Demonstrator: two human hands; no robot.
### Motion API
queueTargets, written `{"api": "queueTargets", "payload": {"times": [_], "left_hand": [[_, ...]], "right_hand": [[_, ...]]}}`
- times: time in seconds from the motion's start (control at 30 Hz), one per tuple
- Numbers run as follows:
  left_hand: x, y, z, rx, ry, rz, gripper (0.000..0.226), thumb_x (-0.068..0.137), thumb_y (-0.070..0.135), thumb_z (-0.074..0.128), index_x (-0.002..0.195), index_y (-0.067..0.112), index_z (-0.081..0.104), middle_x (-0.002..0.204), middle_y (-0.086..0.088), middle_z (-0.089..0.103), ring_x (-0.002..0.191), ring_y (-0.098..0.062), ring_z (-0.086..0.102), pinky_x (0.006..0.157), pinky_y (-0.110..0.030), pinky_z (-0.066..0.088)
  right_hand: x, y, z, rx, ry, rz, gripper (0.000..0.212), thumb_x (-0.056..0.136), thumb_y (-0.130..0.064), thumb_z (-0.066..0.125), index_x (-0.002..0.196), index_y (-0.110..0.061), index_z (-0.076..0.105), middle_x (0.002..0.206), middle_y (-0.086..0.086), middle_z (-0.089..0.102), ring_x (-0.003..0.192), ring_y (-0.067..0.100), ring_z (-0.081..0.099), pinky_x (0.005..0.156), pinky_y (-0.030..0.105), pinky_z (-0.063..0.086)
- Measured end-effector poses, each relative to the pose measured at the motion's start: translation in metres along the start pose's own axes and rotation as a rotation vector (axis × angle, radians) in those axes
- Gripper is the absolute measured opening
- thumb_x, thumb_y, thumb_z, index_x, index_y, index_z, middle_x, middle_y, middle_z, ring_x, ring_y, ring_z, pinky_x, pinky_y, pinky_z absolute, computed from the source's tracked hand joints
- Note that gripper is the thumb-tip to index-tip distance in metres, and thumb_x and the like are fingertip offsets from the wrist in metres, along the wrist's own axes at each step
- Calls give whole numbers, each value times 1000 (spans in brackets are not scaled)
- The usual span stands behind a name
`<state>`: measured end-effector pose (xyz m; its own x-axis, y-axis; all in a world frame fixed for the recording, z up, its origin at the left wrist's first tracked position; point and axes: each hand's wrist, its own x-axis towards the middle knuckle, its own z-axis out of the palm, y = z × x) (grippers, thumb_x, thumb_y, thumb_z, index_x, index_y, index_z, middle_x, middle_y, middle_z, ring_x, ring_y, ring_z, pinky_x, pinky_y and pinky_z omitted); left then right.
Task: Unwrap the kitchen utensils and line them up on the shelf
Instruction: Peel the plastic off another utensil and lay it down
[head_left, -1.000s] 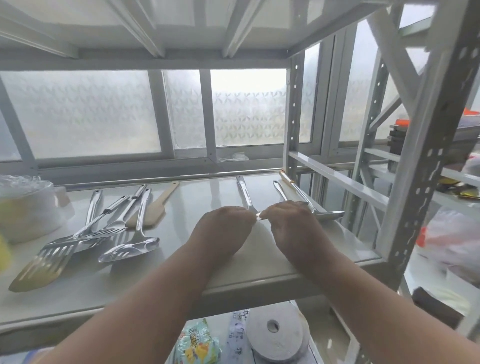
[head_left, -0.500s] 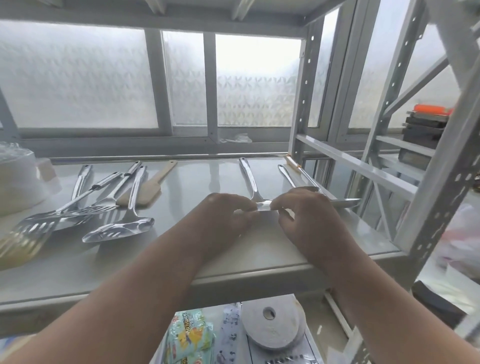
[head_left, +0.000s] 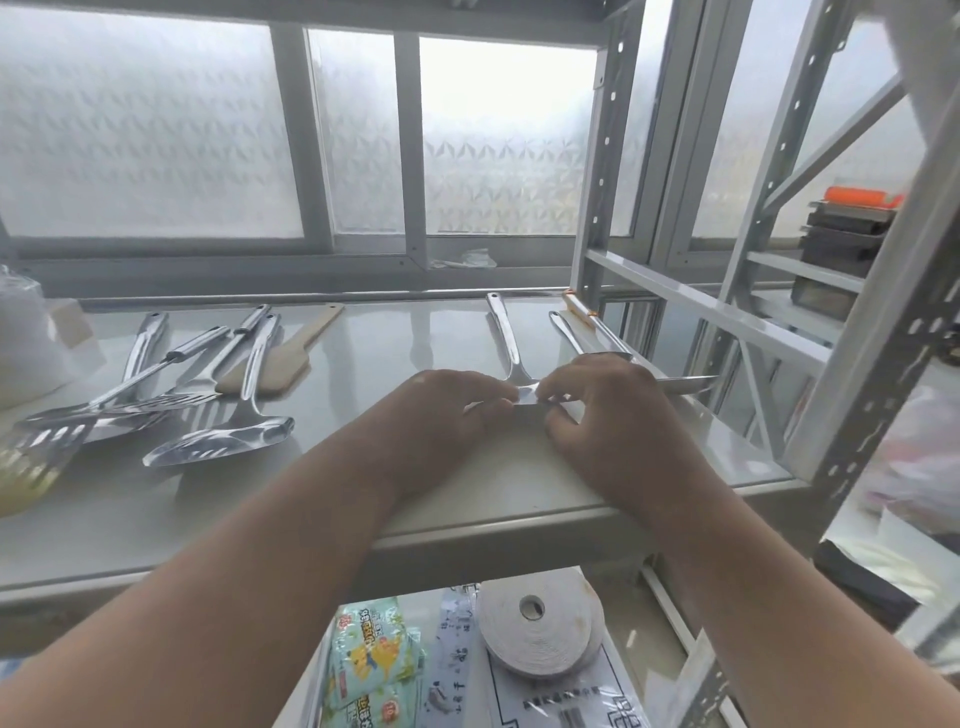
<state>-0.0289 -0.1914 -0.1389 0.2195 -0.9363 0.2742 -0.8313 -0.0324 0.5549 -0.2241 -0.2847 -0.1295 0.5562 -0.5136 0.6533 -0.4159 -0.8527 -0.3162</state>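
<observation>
Head view: left hand (head_left: 447, 410) and right hand (head_left: 602, 410) fingers pinched on clear wrap at the metal utensil (head_left: 506, 345) head, mid-right on shelf (head_left: 493, 499). Best to peel slowly, pinning handle flat, clear of neighbouring spoon (head_left: 569, 335)

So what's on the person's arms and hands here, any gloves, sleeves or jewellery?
Nothing worn that shows. The left hand and right hand are bare, no gloves, rings or watch visible. Both forearms are bare to the frame's edge, so no sleeve shows.
</observation>
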Motion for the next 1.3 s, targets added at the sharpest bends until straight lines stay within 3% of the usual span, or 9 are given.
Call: {"api": "queueTargets", "payload": {"times": [0.37,0.5,0.7,1.3], "left_hand": [[1,0,2,10,-14,36,36,104,52,54,133,45,73,140,24,68,133,-2,60,120,-39,44],[1,1,3,2,-5,41,32,106,48,56,133,46,73,140,26,68,133,1,59,120,-36,43],[1,6,4,13,-6,54,29,109,43,58,135,45,72,143,28,65,134,4,57,121,-28,40],[4,3,8,14,-2,67,29,109,42,58,134,45,72,142,28,66,133,5,58,122,-29,40]], "right_hand": [[0,2,1,-32,-4,-7,20,78,-10,71,90,-22,81,89,-6,73,91,15,62,85,19,41],[0,2,1,-36,16,-1,19,77,-10,71,89,-21,80,87,-5,73,89,15,62,84,21,43],[-1,2,2,-41,46,32,17,73,-9,70,82,-20,78,82,-2,72,85,19,64,82,35,52],[-2,5,4,-60,66,28,17,73,-7,68,82,-18,78,83,1,73,90,25,64,85,36,50]]}}
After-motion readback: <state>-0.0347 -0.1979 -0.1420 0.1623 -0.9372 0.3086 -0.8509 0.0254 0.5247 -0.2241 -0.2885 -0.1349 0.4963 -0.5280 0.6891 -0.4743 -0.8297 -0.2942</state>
